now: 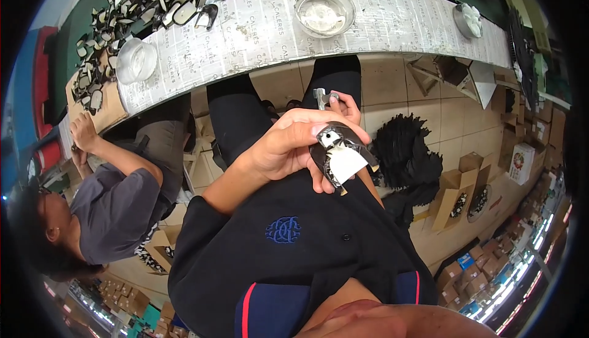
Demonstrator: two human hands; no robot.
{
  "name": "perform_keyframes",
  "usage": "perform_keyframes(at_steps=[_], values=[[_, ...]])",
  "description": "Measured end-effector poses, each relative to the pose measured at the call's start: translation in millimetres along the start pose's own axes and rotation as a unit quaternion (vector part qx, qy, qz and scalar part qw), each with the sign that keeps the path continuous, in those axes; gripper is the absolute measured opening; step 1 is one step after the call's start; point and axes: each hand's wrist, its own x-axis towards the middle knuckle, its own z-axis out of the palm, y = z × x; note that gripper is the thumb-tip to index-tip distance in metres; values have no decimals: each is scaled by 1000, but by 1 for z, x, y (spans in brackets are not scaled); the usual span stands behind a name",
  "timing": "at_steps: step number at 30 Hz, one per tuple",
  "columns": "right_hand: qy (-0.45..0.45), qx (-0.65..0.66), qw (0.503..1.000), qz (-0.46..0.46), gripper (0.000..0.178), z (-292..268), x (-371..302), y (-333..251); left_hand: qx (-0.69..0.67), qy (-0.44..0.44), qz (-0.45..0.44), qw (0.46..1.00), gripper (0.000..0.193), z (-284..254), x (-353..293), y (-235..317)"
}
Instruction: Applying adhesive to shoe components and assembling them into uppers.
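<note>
My left hand (285,138) is closed round a dark brown, glossy shoe piece (346,165), its thumb pressed on the upper edge. The piece has a broad white inner face, curved dark sides and a small pale patch with a dark spot near my thumb. Just beyond it, my right hand (348,106) grips a small silver metal tool (320,98) whose blunt end sticks out to the left. Its exact kind I cannot make out. Part of my right hand and forearm is hidden behind the left hand and the piece. Both hands are above my lap.
A paper-covered bench (257,37) bears a clear bowl of white paste (324,11), a plastic tub (136,60) and a cup of white material (469,20). Many dark shoe pieces (147,6) lie far left. A co-worker (116,215) sits left. Black strips (405,154) and cartons (457,194) are right.
</note>
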Motion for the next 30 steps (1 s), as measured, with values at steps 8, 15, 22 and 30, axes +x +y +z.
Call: perform_keyframes(at_steps=[8,15,22,30], values=[[-3,-23,999,-36,20,4,-3,-6,-4,-67,-9,998,52,-6,1,1],[-6,-34,999,-28,20,0,-4,5,21,-52,-14,998,48,-6,-2,0],[-22,-10,999,-25,22,4,-13,-6,-57,-104,33,992,55,-14,-12,-18],[-25,-52,996,-73,21,1,-21,-4,-313,-318,137,885,33,-12,-25,-38]])
